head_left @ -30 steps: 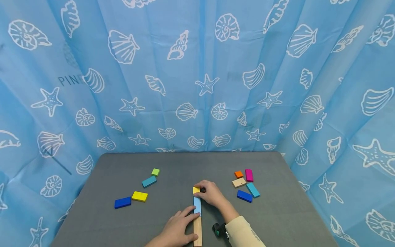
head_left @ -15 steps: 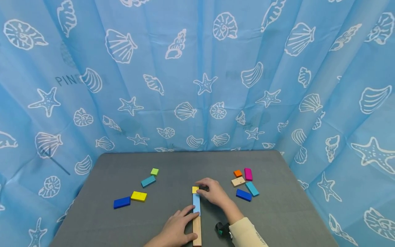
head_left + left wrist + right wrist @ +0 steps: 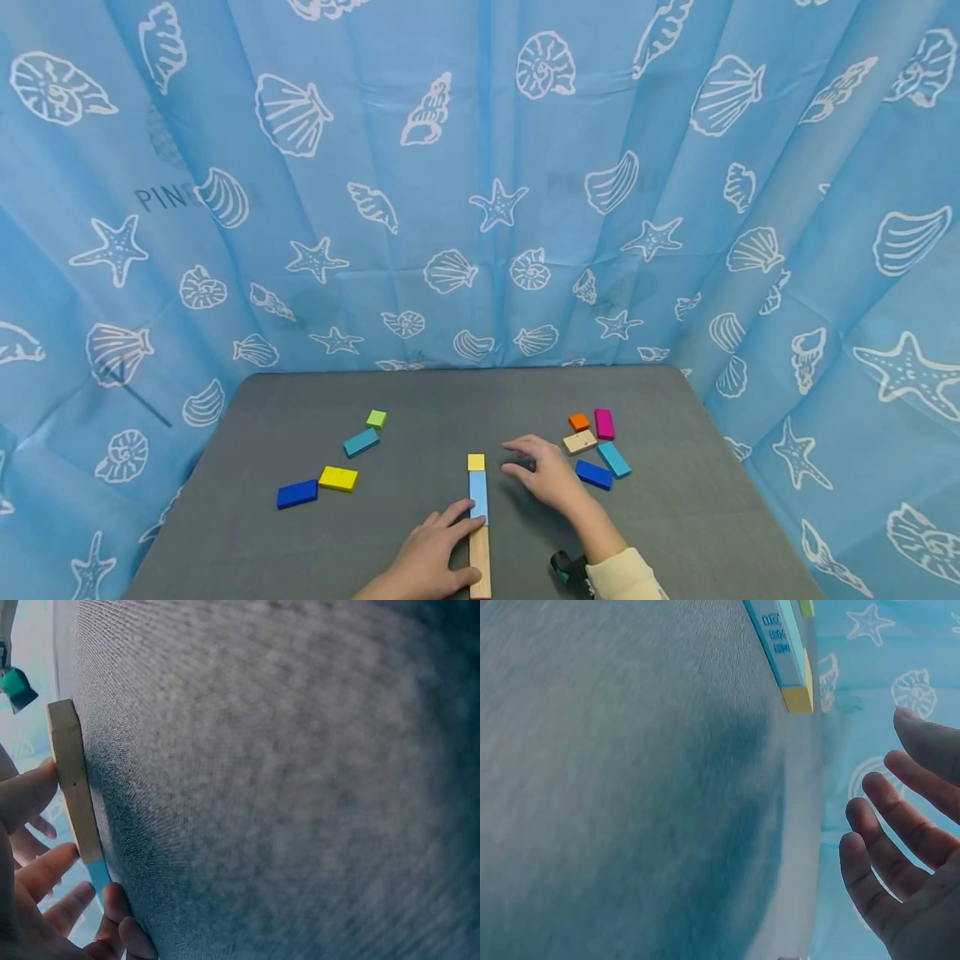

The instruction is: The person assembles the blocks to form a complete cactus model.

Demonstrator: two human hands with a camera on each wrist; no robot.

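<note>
Now the right hand [image 3: 549,473], grip relaxed and empty, has withdrawn rightward; the small yellow block [image 3: 476,462] sits unheld, apparently placed, against the pale block [image 3: 477,487] at its far end. The left hand [image 3: 427,552], grip unclosed, touches pale block and wood block [image 3: 481,552].

On the far blue curtain [image 3: 442,196], toward the left, dark letters [image 3: 162,197] read "PINE", while marks [image 3: 777,634] on the light-blue block [image 3: 786,669] are too blurred to read.
</note>
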